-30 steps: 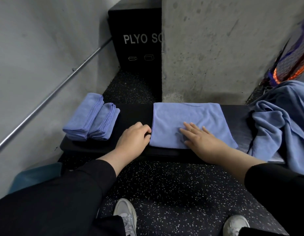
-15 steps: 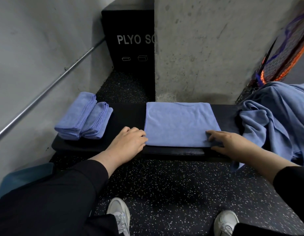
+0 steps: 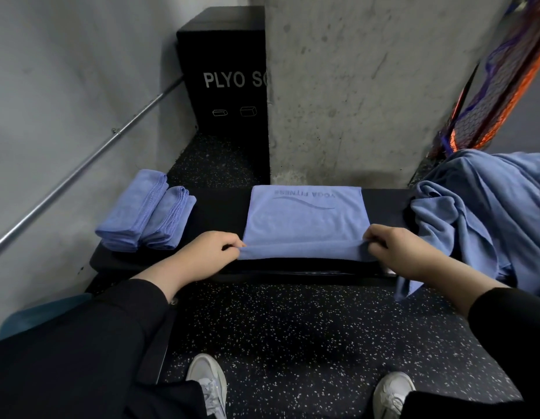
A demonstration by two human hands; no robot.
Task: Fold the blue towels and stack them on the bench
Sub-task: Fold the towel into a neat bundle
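Blue towels are being handled on the black bench (image 3: 220, 213). The heap of unfolded towels (image 3: 486, 213) is lying over the bench's right end, with one corner hanging past the front edge. No container is being shown here; the bench alone is bearing the cloth. The flat towel (image 3: 305, 225) is lying across the middle of the bench, its upside-down lettering now being shown where plain cloth was being shown half a second ago. The two folded towels (image 3: 147, 213) are lying side by side, touching, at the left end, unchanged. The near edge of the flat towel is being raised into a fold off the bench. Its near left corner is being pinched by the left hand (image 3: 208, 255), which was resting beside it earlier. Its near right corner is being pinched by the right hand (image 3: 395, 252).
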